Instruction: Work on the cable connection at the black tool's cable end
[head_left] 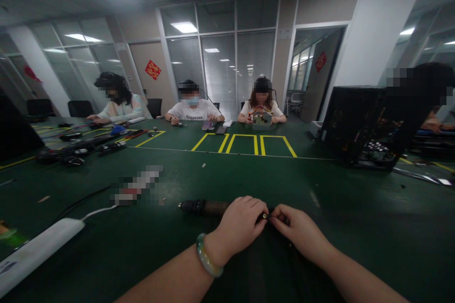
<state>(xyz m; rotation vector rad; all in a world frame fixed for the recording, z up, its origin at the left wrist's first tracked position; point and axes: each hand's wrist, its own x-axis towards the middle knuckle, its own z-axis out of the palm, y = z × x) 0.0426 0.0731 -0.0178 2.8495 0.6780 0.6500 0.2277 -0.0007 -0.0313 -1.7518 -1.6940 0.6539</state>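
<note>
A dark electric screwdriver (213, 208) lies across the green table in front of me, its tip pointing left. My left hand (239, 221), with a bangle (209, 255) on its wrist, is closed over the tool's rear part and hides that end. A small shiny metal bit (265, 216) shows at my left fingertips. Right beside it, my right hand (302, 232) is closed in a pinch. Dark material shows between the two hands, but what the right fingers hold is too small to make out.
A white power strip (42, 251) with cables lies at the left. Dark cables and parts (81, 144) are spread farther back. Across the green table (199, 177) sit several people, one handling a metal box (262, 121). A black computer case (355, 128) stands at the right.
</note>
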